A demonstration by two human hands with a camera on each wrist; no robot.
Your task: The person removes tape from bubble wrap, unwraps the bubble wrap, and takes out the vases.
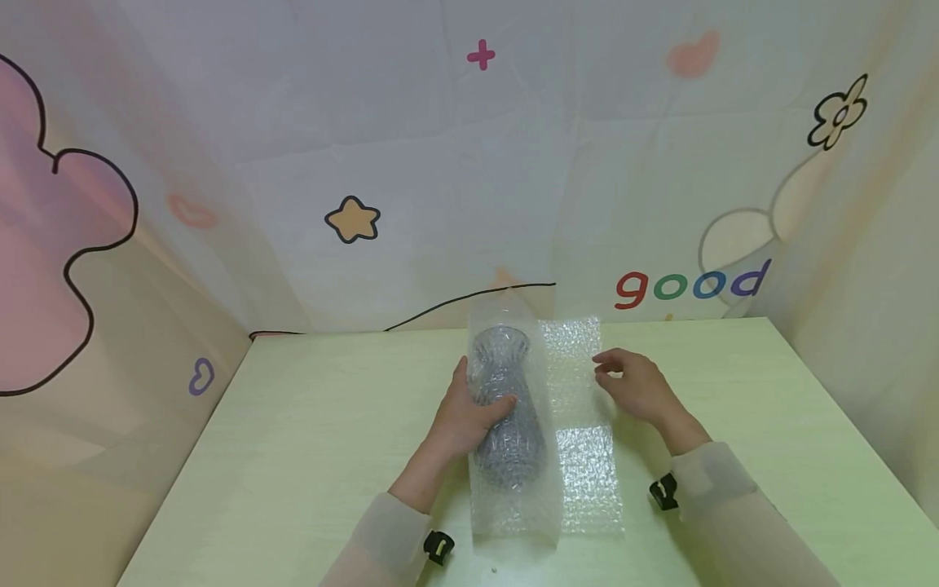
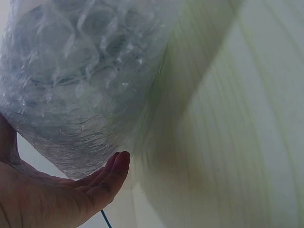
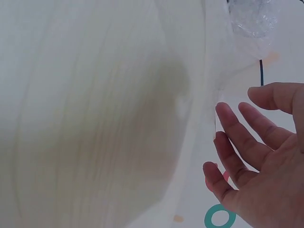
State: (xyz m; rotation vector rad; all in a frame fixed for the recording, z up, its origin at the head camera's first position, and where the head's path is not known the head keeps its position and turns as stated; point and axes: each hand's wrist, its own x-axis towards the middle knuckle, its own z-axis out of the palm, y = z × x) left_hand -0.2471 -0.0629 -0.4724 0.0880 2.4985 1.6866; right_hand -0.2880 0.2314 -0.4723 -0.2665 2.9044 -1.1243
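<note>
One pale printed cloth [image 1: 411, 147] is hanging behind the work, and a single light green-yellow desk [image 1: 330, 440] is filling the space in front of it. Bubble wrap [image 1: 587, 481] is spreading over the middle of the desk, covering one vase and extending flat to its right. Two light sleeves [image 1: 741, 514] are reaching in from the near edge, one on each side. The grey vase [image 1: 513, 448] is showing through the wrap at the centre, its flared end pointing toward the desk's far edge; whether it is resting on the desk is not clear. Of the two hands, the left hand [image 1: 469, 420] is gripping the wrapped vase from the left, its thumb crossing the top and its fingers curving against the side. The right hand [image 1: 638, 387] is pointing leftward at the wrap's right edge, its fingers parting widely, bending slightly and holding nothing; whether the tips are touching the wrap is hard to tell. Two small black clips [image 1: 438, 547] are sitting beside the cuffs, one at each wrist.
</note>
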